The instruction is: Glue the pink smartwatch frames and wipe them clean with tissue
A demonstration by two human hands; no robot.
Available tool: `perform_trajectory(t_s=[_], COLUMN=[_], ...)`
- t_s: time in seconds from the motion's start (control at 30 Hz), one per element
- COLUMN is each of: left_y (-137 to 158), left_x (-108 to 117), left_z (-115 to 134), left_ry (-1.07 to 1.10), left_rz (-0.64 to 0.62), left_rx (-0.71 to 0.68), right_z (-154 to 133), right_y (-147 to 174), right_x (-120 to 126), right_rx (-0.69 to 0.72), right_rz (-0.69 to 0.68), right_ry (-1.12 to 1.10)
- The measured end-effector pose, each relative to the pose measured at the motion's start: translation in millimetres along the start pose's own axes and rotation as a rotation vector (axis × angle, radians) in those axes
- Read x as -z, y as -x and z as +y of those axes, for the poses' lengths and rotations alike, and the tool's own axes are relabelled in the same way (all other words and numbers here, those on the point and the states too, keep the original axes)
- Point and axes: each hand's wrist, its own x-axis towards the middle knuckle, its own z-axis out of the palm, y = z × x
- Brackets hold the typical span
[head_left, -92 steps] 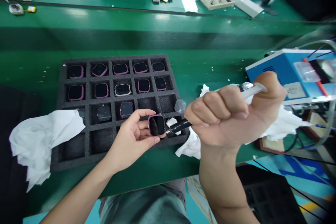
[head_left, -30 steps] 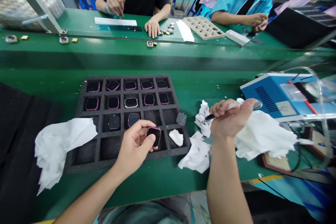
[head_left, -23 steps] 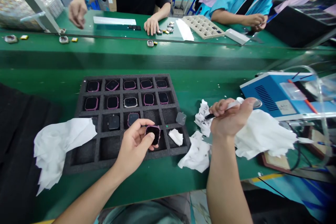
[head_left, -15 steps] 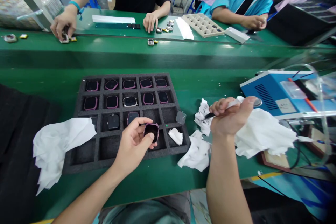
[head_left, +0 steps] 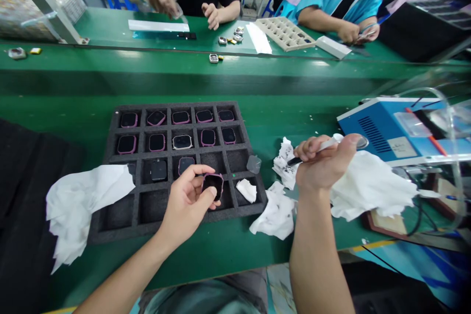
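Note:
My left hand [head_left: 189, 201] is closed on a purple-rimmed smartwatch case [head_left: 212, 187], thumb pressed on its dark face, over the front of the black foam tray [head_left: 134, 201]. Several similar watch cases sit in the tray's compartments, among them a silver-rimmed one [head_left: 182, 142]. My right hand [head_left: 324, 164], palm up, has its fingers curled around a white pen-like tool [head_left: 328, 144] with a dark tip pointing left; the fingers partly cover it. That tip is by a crumpled tissue [head_left: 285, 167] with black spots.
More tissue lies left of the tray [head_left: 73, 206] and under my right wrist's far side [head_left: 371, 186]. A blue boxy machine [head_left: 371, 130] with tubing stands at right. Across the raised green ledge [head_left: 147, 64], co-workers handle parts near a beige tray [head_left: 285, 34].
My own hands hold nearly the same pose. Across the bench, a co-worker's hand has lifted from the ledge at left and moved right, now holding a small clear item.

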Motion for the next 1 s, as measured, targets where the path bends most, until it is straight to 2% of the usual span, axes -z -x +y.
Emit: perform_trajectory(t_s=[0.33,1.0], left_y=[1.3,3.5], left_x=[6.6,4.0], left_z=[-4.6,-4.0], left_ry=[0.028,-0.050], left_rz=[-0.020,0.036], left_rx=[-0.058,-0.106], right_z=[0.4,0.3], right_y=[-0.3,0.5], right_x=[0.6,0.7], right_rx=[-0.012,-0.024], right_rz=[0.002,0.009], right_ry=[0.007,0.002])
